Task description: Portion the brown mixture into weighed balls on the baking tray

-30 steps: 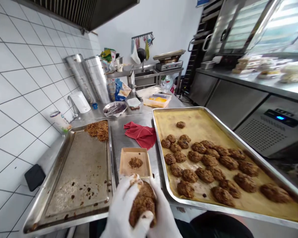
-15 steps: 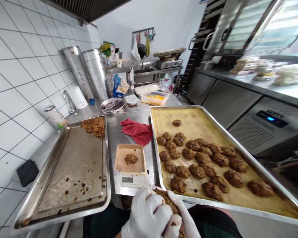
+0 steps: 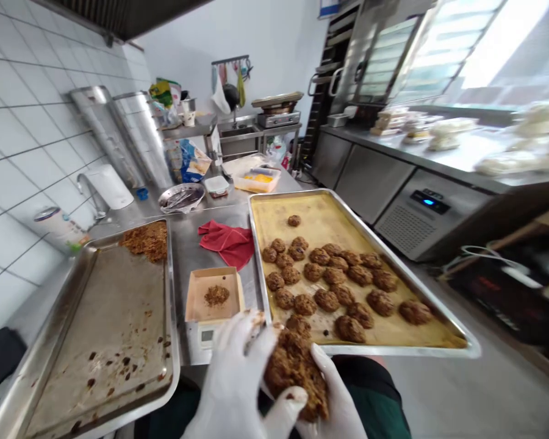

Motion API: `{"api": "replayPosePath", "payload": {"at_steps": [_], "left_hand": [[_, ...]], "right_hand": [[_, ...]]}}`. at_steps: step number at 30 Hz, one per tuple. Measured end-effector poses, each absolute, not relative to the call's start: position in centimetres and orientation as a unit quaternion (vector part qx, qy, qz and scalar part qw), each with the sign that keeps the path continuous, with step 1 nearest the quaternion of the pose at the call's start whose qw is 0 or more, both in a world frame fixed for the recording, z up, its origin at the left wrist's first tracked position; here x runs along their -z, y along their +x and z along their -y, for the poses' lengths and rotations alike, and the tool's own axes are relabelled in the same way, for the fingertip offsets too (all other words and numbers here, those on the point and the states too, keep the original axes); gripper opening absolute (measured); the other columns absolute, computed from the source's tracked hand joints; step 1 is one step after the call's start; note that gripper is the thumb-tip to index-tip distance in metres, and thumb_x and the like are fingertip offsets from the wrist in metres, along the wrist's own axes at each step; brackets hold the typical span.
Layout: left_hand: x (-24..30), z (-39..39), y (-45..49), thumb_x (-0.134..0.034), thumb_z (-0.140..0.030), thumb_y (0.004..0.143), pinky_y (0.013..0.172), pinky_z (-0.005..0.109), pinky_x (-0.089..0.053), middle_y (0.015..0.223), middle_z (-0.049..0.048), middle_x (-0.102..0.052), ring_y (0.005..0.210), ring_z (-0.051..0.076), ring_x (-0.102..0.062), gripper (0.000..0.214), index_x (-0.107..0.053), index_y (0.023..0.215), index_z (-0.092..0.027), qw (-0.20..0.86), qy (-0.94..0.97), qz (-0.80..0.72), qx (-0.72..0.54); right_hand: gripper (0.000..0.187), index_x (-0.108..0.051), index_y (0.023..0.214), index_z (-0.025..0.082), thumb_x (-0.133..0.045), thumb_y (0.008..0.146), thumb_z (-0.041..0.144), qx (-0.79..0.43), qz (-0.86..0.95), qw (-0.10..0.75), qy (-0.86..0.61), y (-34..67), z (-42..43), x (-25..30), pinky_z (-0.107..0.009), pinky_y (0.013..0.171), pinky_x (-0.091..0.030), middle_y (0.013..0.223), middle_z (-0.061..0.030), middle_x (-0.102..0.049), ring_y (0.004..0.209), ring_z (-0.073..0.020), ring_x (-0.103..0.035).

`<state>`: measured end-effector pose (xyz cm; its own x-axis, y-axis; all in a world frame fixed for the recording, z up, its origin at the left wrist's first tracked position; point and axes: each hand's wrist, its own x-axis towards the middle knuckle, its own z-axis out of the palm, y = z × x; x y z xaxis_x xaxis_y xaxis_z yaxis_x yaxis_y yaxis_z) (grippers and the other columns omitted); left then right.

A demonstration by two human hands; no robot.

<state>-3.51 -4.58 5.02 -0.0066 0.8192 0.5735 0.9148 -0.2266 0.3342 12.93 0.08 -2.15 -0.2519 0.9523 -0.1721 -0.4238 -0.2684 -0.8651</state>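
Observation:
A large lump of brown dough (image 3: 297, 373) with dark bits in it is held between my white-gloved hands at the lower middle. My right hand (image 3: 336, 393) cups it from the right and below. Round its left side goes my left hand (image 3: 235, 372), thumb against the front, fingers partly spread and smeared with dough. Just beyond, the yellow-lined baking tray (image 3: 297, 204) carries several dough mounds (image 3: 333, 275). A digital scale (image 3: 205, 337) beside my left hand bears a square paper tray (image 3: 194, 299) with crumbs (image 3: 216, 296) in it.
On the left, a metal tray (image 3: 105, 305) holds a heap of brown mixture (image 3: 147, 239) and scattered bits. A red cloth (image 3: 227, 242) lies between the trays. Behind are a wrap-covered bowl (image 3: 182, 196), a plastic tub (image 3: 257, 180) with yellow contents and a blue bag (image 3: 194, 160).
My fingers have loosened and spread, so more of the lump shows. My left hand has shifted left. The view has turned to the right.

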Motion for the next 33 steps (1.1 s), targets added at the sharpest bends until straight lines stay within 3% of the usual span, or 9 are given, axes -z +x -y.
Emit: {"api": "replayPosePath", "payload": {"at_steps": [3, 5, 11, 16, 20, 23, 27, 30, 33], "left_hand": [[-3.9, 5.5, -4.7, -0.062, -0.042, 0.089, 0.091, 0.037, -0.058, 0.132, 0.0151, -0.059, 0.117, 0.026, -0.063, 0.052, -0.051, 0.136, -0.021, 0.008, -0.692, 0.636, 0.341], [-3.3, 5.7, -5.0, -0.060, -0.037, 0.092, 0.086, 0.031, -0.060, 0.130, 0.0131, -0.061, 0.110, 0.023, -0.068, 0.045, -0.052, 0.134, -0.022, -0.001, -0.695, 0.633, 0.341], [-3.7, 4.9, -4.4, -0.057, -0.026, 0.090, 0.076, 0.026, -0.061, 0.110, 0.0063, -0.071, 0.088, 0.019, -0.074, 0.027, -0.059, 0.117, -0.023, 0.066, -0.706, 0.620, 0.335], [-4.7, 4.4, -4.0, -0.055, -0.014, 0.083, 0.073, 0.026, -0.060, 0.088, 0.0013, -0.073, 0.075, 0.017, -0.072, 0.020, -0.065, 0.098, -0.024, 0.006, -0.682, 0.634, 0.365], [-4.9, 4.5, -4.4, -0.059, -0.016, 0.082, 0.071, 0.024, -0.061, 0.088, 0.0004, -0.073, 0.078, 0.016, -0.072, 0.017, -0.067, 0.094, -0.024, -0.149, -0.618, 0.655, 0.408], [-4.7, 4.5, -4.7, -0.063, -0.023, 0.086, 0.079, 0.027, -0.063, 0.104, 0.0031, -0.075, 0.089, 0.019, -0.074, 0.025, -0.064, 0.111, -0.024, -0.218, -0.558, 0.656, 0.460], [-5.1, 4.4, -5.9, -0.066, -0.030, 0.086, 0.085, 0.031, -0.062, 0.117, 0.0082, -0.071, 0.102, 0.022, -0.072, 0.038, -0.056, 0.122, -0.022, -0.216, -0.505, 0.671, 0.497], [-5.7, 3.6, -8.4, -0.067, -0.035, 0.085, 0.089, 0.034, -0.060, 0.123, 0.0096, -0.065, 0.109, 0.024, -0.068, 0.032, -0.060, 0.114, -0.023, -0.172, -0.519, 0.689, 0.475], [-5.5, 1.8, -11.7, -0.063, -0.037, 0.088, 0.085, 0.033, -0.059, 0.113, 0.0067, -0.063, 0.103, 0.022, -0.067, 0.020, -0.064, 0.103, -0.024, -0.143, -0.559, 0.710, 0.404]], "right_hand": [[0.037, -0.069, 0.115, 0.034, -0.073, 0.079, 0.045, -0.755, 0.289, 0.469, -0.355, 12.0, -0.2, 0.5, -0.047, 0.107, -0.053, 0.125, -0.0018, -0.073, 0.122, -0.0299, -0.064], [0.036, -0.068, 0.117, 0.032, -0.061, 0.087, 0.051, -0.779, 0.256, 0.461, -0.340, 11.3, -0.4, -0.1, -0.050, 0.107, -0.052, 0.128, -0.0042, -0.071, 0.123, -0.0307, -0.063], [0.040, -0.066, 0.122, 0.030, -0.071, 0.083, 0.039, -0.828, 0.140, 0.457, -0.294, 10.7, -0.3, 0.4, -0.050, 0.115, -0.043, 0.134, -0.0073, -0.068, 0.129, -0.0298, -0.058], [0.037, -0.069, 0.119, 0.027, -0.073, 0.082, 0.034, -0.841, 0.103, 0.454, -0.276, 10.8, -0.3, 0.1, -0.044, 0.115, -0.044, 0.130, -0.0069, -0.070, 0.127, -0.0274, -0.060], [0.037, -0.071, 0.117, 0.019, -0.067, 0.087, 0.041, -0.882, 0.013, 0.404, -0.241, 10.9, -0.8, -1.0, -0.044, 0.111, -0.048, 0.121, -0.0089, -0.075, 0.125, -0.0282, -0.062], [0.040, -0.070, 0.118, 0.015, -0.062, 0.090, 0.042, -0.892, -0.024, 0.389, -0.228, 11.0, -1.2, -1.7, -0.047, 0.108, -0.050, 0.115, -0.0099, -0.077, 0.120, -0.0291, -0.066], [0.037, -0.068, 0.120, 0.015, -0.060, 0.093, 0.038, -0.877, -0.070, 0.420, -0.222, 11.4, -1.6, -2.0, -0.046, 0.108, -0.050, 0.120, -0.0097, -0.075, 0.121, -0.0277, -0.065], [0.037, -0.064, 0.126, 0.018, -0.062, 0.092, 0.033, -0.860, -0.082, 0.448, -0.231, 12.1, -2.4, -1.8, -0.046, 0.108, -0.051, 0.127, -0.0085, -0.072, 0.124, -0.0267, -0.064], [0.043, -0.060, 0.132, 0.021, -0.065, 0.090, 0.029, -0.843, -0.072, 0.478, -0.236, 12.8, -3.6, -1.8, -0.045, 0.107, -0.052, 0.131, -0.0072, -0.070, 0.125, -0.0257, -0.063]]}}
